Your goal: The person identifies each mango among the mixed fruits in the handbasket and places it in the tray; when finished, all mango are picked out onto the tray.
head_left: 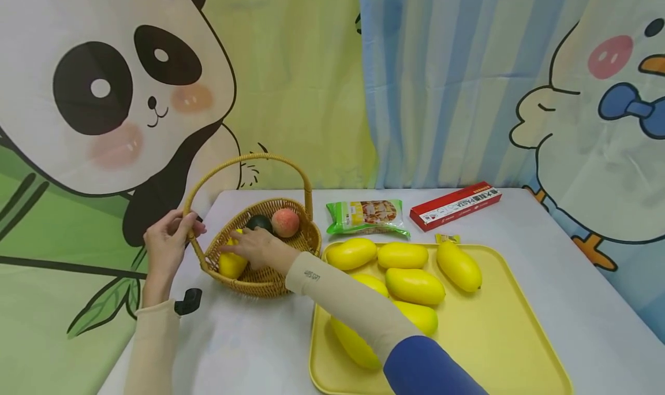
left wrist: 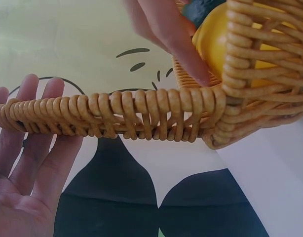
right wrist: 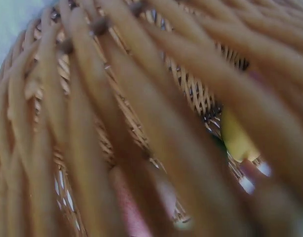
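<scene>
My left hand [head_left: 167, 239] holds the side of the arched handle [head_left: 249, 157] of a wicker basket [head_left: 280, 285]. In the left wrist view, its fingers [left wrist: 30, 143] lie long behind the handle, with the thumb out of sight. Over the basket, my right hand [head_left: 260, 248] reaches in with extended fingers touching a smooth yellow fruit [head_left: 232, 265], mango-like in look. The left wrist view shows one straight finger beside this fruit [left wrist: 213, 39]. A peach [head_left: 285, 223] and a dark green round fruit [head_left: 259, 223] also lie inside. Basket weave blocks most of the right wrist view.
A yellow tray [head_left: 499, 325] with several yellow mangoes [head_left: 414, 285] sits right of the basket, under my right forearm. Behind it are a green-and-clear food packet [head_left: 369, 217], a red pasta box [head_left: 456, 205] and a small yellow packet [head_left: 448, 238]. A printed curtain [head_left: 301, 83] borders the table.
</scene>
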Motion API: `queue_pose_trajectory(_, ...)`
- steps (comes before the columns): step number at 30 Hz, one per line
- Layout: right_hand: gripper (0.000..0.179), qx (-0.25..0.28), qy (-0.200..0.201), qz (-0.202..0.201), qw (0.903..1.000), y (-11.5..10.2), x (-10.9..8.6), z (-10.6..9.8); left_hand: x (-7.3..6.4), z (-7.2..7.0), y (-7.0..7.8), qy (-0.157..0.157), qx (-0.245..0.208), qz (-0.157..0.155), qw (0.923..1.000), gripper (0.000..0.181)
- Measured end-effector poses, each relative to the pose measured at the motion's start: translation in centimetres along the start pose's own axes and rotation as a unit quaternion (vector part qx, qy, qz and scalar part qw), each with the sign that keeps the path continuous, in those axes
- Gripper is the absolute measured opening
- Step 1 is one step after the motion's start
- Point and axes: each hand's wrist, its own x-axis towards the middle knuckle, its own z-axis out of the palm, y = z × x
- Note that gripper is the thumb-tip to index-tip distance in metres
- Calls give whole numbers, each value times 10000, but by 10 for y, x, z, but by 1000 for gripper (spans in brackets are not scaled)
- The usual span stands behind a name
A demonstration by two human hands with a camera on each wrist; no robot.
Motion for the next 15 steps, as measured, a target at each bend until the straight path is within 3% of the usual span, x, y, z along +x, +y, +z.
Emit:
queue_pose_trajectory(4, 78, -194, 21, 20, 9998, -1, 3, -2, 0, 0, 4, 2, 3, -14, 10000, 19)
queue_pose_trajectory(11, 71, -534, -153, -164, 9983, -6, 11, -2, 6, 0, -14, 44, 16, -237, 9997, 25)
queue_pose_trajectory(15, 64, -877, -211, -294, 9955, -11, 15, -2, 6, 0, -16, 38, 70, -250, 9997, 27)
